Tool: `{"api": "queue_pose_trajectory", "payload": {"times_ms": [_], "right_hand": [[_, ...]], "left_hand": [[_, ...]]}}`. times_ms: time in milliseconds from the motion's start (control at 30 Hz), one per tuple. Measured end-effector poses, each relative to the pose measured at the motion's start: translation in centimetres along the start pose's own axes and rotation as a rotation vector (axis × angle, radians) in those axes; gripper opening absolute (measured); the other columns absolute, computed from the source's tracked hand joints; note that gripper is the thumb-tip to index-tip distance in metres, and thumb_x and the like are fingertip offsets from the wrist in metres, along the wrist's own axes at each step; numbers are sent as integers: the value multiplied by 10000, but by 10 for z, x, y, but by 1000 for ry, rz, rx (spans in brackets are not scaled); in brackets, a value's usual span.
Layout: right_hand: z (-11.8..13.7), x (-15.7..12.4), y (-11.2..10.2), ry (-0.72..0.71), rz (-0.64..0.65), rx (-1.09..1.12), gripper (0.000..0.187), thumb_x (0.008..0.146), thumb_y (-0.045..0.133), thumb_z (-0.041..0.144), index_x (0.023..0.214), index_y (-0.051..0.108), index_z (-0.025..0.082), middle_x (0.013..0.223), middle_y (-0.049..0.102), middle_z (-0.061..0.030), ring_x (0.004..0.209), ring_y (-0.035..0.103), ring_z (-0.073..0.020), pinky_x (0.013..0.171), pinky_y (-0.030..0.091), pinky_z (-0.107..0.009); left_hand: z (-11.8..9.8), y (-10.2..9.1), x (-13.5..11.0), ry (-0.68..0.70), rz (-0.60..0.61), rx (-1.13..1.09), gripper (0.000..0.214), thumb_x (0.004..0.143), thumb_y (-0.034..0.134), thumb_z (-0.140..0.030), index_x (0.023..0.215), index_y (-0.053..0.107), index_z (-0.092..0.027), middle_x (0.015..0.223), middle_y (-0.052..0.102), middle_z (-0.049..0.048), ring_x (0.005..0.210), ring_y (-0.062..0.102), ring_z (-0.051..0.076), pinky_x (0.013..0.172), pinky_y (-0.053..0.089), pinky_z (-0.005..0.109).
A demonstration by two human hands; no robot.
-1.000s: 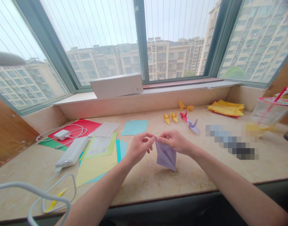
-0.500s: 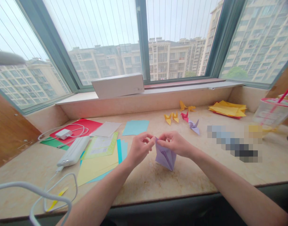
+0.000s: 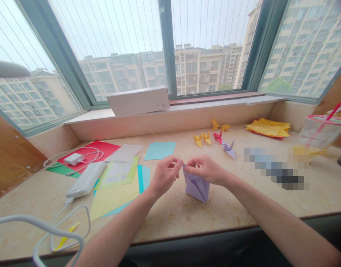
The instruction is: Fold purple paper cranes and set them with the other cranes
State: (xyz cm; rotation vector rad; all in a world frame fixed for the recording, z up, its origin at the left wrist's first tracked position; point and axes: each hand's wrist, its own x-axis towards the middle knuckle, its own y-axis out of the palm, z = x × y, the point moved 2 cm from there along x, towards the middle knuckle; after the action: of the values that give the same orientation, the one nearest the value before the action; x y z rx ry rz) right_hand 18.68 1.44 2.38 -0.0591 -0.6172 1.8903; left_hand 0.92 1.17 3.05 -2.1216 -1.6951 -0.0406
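A partly folded sheet of purple origami paper (image 3: 197,188) is held upright just above or on the stone counter, its lower point toward me. My right hand (image 3: 206,170) pinches its upper edge between thumb and fingers. The thumb and forefinger of my left hand (image 3: 166,175) are pinched together at the paper's upper left corner. Behind my hands stand small folded cranes: a purple crane (image 3: 228,150), a red crane (image 3: 218,137) and several yellow ones, among them a yellow crane (image 3: 197,140).
Light blue sheets (image 3: 160,151), pale yellow sheets (image 3: 114,200) and a red sheet (image 3: 110,149) lie left of my hands. A white power bank (image 3: 86,180) with cables is there too. Yellow papers (image 3: 267,128) and a plastic cup (image 3: 316,129) stand right; a white box (image 3: 138,102) rests on the sill.
The purple paper has tilted a little, its lower point shifting slightly to the right. Both hands keep almost the same place and pinch.
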Motion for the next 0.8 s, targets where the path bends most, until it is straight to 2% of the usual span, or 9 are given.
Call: {"api": "queue_pose_trajectory", "payload": {"times_ms": [467,533,633,733,800], "right_hand": [[6,1,2,-49,-107,-60,204,856,634,357,847,738,181,784,726,-27,723,605,-171,669,437,-285],[3,2,1,-57,-191,-33,213,863,632,364,868,732,176,791,723,-34,698,598,-168,659,442,-291],[-2,1,-4,-102,-449,-52,209,879,635,368,882,721,177,783,694,-37,683,578,-169,662,448,-306],[-3,-2,-5,-255,-666,-155,157,897,644,327,875,720,191,868,655,-59,784,593,-192,721,472,-326],[-3,-5,-1,-373,-673,-246,122,910,643,292,906,732,208,969,633,-76,868,604,-206,783,488,-346]], "left_hand": [[10,-5,5,-2,-79,-15,334,880,616,-483,783,627,-163,477,545,-40,402,474,83,415,355,184],[10,-6,5,-5,-102,-48,361,883,604,-515,846,642,-159,482,553,-37,410,481,87,416,364,182],[9,-5,4,-2,-131,-62,412,883,586,-565,826,628,-159,455,529,-42,409,486,90,420,363,178],[10,4,2,-85,27,-150,516,853,580,-644,770,638,-138,567,632,20,472,581,119,482,449,212],[12,10,1,-177,177,-343,615,840,537,-713,880,690,-119,810,728,99,639,690,182,631,550,296]]}}
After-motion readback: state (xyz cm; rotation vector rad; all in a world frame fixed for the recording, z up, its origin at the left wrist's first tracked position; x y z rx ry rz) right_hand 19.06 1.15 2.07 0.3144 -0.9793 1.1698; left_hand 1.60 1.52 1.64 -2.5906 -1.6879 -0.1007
